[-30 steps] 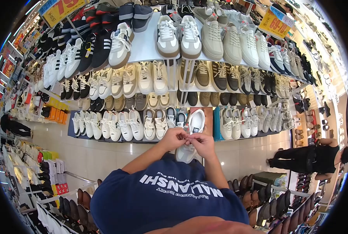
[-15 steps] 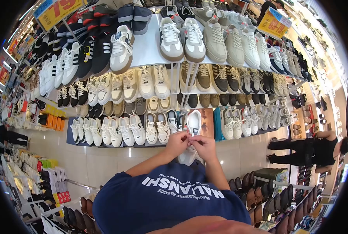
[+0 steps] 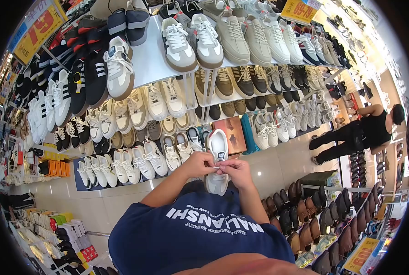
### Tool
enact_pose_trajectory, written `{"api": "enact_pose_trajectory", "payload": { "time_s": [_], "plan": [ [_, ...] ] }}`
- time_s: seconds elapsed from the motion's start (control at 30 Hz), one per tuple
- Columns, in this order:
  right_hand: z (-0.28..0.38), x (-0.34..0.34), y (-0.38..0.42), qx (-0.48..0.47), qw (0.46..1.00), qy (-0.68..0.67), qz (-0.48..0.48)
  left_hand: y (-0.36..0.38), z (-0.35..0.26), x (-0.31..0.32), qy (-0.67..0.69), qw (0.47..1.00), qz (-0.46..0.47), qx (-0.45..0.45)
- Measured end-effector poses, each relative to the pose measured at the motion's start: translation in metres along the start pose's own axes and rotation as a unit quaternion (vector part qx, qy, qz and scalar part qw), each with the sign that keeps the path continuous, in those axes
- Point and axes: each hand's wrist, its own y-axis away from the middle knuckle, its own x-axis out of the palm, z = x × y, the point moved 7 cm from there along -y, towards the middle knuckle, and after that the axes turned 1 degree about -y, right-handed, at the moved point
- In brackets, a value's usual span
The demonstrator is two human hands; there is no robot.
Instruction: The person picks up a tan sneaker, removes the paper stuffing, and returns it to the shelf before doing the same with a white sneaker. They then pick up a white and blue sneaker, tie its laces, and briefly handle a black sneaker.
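Observation:
A white and grey sneaker (image 3: 217, 143) is in front of my chest, its toe toward me and its opening facing up. My left hand (image 3: 199, 165) is closed in a pinch over the sneaker's tongue area. From the other side, my right hand (image 3: 238, 171) pinches at the same spot, and the fingertips of both hands nearly meet. Between them shows a bit of white shoelace (image 3: 217, 167). The fingers cover much of the lacing. Just behind the sneaker stands an orange-brown shoe box (image 3: 231, 133).
Tiered shelves (image 3: 145, 62) filled with sneakers rise in front of me. Below them runs a low row of white sneakers (image 3: 130, 166). A person in black (image 3: 362, 135) stands at the right. Racks of dark leather shoes (image 3: 305, 224) are close at the lower right.
My view has turned, so the shelves sit tilted and further left. Both hands stay on the sneaker's laces, with the fingertips slightly shifted. The person at the right appears with an arm bent.

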Motion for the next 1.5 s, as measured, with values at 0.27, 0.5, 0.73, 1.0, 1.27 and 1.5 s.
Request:
{"api": "enact_pose_trajectory", "payload": {
  "time_s": [0.27,0.5,0.73,1.0,1.27,1.5],
  "plan": [
    [-0.003,-0.007,0.001,0.006,1.000,-0.003,-0.029,-0.001,-0.004,0.007,0.074,0.993,0.089,0.001],
    [-0.005,0.015,0.002,0.044,0.999,0.030,-0.001,0.010,0.025,0.002,0.223,0.967,0.118,-0.038],
    [0.019,0.051,0.002,-0.123,0.910,0.395,-0.002,0.024,0.036,-0.005,0.243,0.957,0.142,-0.065],
    [0.018,0.077,0.011,-0.296,0.813,0.497,-0.065,0.030,0.042,-0.014,0.263,0.955,0.106,-0.086],
    [0.026,0.086,0.014,-0.377,0.760,0.525,-0.067,0.031,0.038,-0.018,0.267,0.955,0.092,-0.086],
    [-0.002,0.062,0.003,-0.158,0.926,0.344,0.009,0.029,0.043,-0.020,0.270,0.952,0.101,-0.105]
  ]
}}
